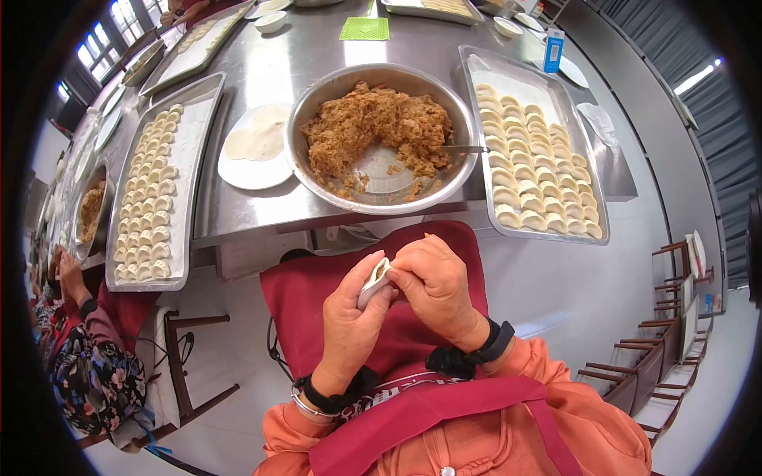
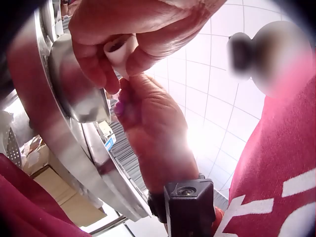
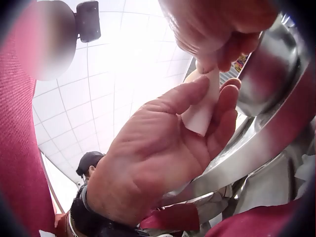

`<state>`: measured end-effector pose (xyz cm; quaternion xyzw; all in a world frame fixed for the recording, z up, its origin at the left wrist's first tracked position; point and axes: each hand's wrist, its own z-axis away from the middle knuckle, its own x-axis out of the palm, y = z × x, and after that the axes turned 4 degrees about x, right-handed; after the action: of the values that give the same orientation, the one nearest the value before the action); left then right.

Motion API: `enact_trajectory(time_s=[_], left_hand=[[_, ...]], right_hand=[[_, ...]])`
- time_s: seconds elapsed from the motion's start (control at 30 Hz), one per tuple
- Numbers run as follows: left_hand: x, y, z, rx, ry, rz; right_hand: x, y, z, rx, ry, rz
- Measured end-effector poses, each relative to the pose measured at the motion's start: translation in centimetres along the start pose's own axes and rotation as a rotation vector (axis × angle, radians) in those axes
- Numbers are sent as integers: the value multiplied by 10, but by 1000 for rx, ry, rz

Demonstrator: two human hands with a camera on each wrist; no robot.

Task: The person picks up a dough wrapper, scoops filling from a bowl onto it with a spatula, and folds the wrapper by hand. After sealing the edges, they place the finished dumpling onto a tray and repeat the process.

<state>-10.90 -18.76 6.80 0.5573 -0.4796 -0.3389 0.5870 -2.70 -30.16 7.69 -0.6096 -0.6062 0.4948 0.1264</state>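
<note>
A folded dumpling (image 1: 371, 290) with brown filling showing at its open end is held above the lap, in front of the table. My left hand (image 1: 349, 321) grips it between thumb and fingers. At its edge, the thumb and fingers of my right hand (image 1: 438, 279) pinch the dough. From the left wrist, the white wrapper (image 2: 122, 55) appears as an open-ended pocket. The right wrist view shows the pale dough (image 3: 200, 112) lying along the left hand's thumb and fingers, with the right fingertips at its upper end.
A large steel bowl (image 1: 381, 205) of brown filling stands at the table edge, a spoon handle (image 1: 468, 149) over its rim. Left of it, wrappers (image 1: 255, 136) lie on a white plate (image 1: 252, 176). Trays of dumplings flank both sides: left tray (image 1: 205, 111), right tray (image 1: 565, 89). Another person's hand (image 1: 73, 278) shows at far left.
</note>
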Motion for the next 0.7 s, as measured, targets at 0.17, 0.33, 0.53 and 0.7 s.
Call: enact_trajectory(time_s=[0.17, 0.33, 0.53, 0.7], left_hand=[[-1, 0, 0, 5, 3, -9], [-1, 0, 0, 22, 4, -50], [-3, -3, 1, -1, -12, -136], [-5, -4, 0, 33, -59, -194]], right_hand=[[0, 3, 1, 46, -21, -50], [1, -1, 2, 169, -59, -158], [-1, 4, 3, 35, -48, -104], [-2, 2, 1, -3, -42, -77]])
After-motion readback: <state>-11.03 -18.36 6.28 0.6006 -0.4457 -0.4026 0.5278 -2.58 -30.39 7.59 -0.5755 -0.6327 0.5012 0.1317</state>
